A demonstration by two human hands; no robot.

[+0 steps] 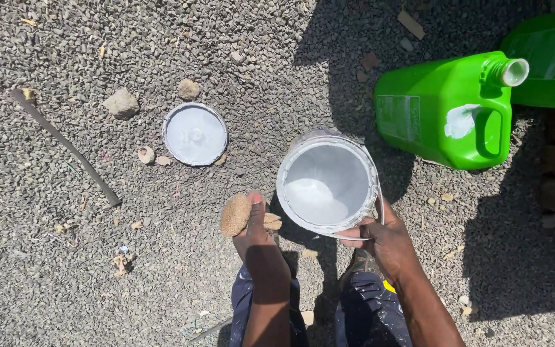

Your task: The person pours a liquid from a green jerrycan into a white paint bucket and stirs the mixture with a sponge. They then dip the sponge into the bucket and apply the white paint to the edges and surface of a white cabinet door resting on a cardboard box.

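Gravel ground (65, 257) carries the whole scene, viewed from above. The right hand (380, 239) has its fingers closed around the near rim and wire handle of a white paint bucket (327, 181), held just above the ground in front of the person's knees. The bucket's long axis runs close to vertical, tipped slightly, with its open mouth facing up toward the camera; a shallow layer of white paint lies at the bottom. The left hand (256, 231) has its fingers closed on a tan sponge (235, 215), just left of the bucket and clear of its rim. By judgement, the step in hand is loading the sponge with paint; bringing it in would call for lifting it over the rim and reaching deep, since the paint sits low. The round white lid (194, 134) lies flat on the gravel, well apart to the upper left. A green jug (448, 109), uncapped and smeared with white, lies on its side near the bucket, spout pointing right.
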